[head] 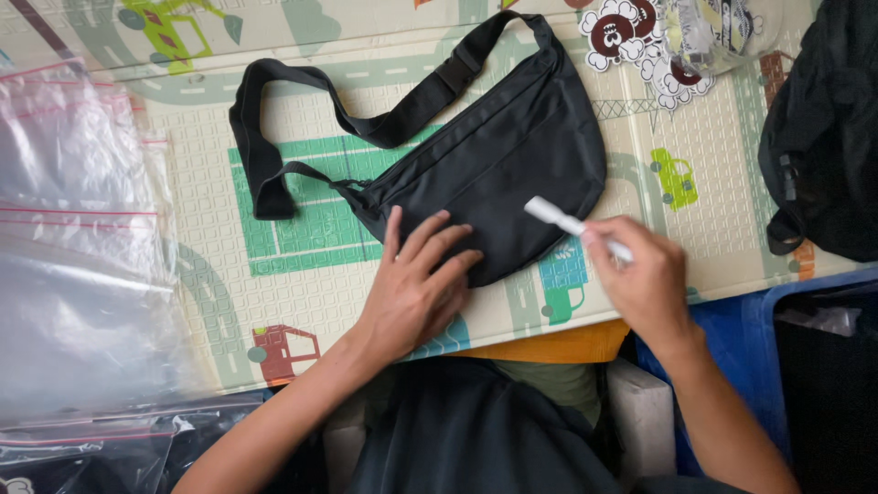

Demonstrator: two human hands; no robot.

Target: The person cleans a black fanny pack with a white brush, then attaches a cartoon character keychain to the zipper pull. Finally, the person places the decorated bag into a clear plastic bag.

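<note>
- Pressing flat, the left hand (416, 285) lies palm down with its fingers spread on the near, lower edge of a black sling bag (498, 155); the fingertips point away from the person and slightly to the right.
- Pinching a white marker pen (574, 226) between thumb and fingertips, the right hand (645, 279) sits just right of the bag's near corner, apart from the left hand.
- The pen's long axis runs on a slant, from the hand up and to the left; its free end lies over the bag's right edge, though whether it touches the fabric cannot be told.
- The bag lies flat on a play mat (302, 293) printed with roads and little cars. Its long axis slants from lower left to upper right, rounded belly to the right, and it sits just beyond both hands.
- The black strap (274, 137) loops out from the bag's left end, away and to the left, and comes back along the top to a buckle (457, 66).
- Clear zip bags (73, 256) are heaped at the left edge.
- Flower-shaped stickers (631, 37) lie at the far right, beyond the bag.
- Another black bag (823, 128) rests at the right edge.
</note>
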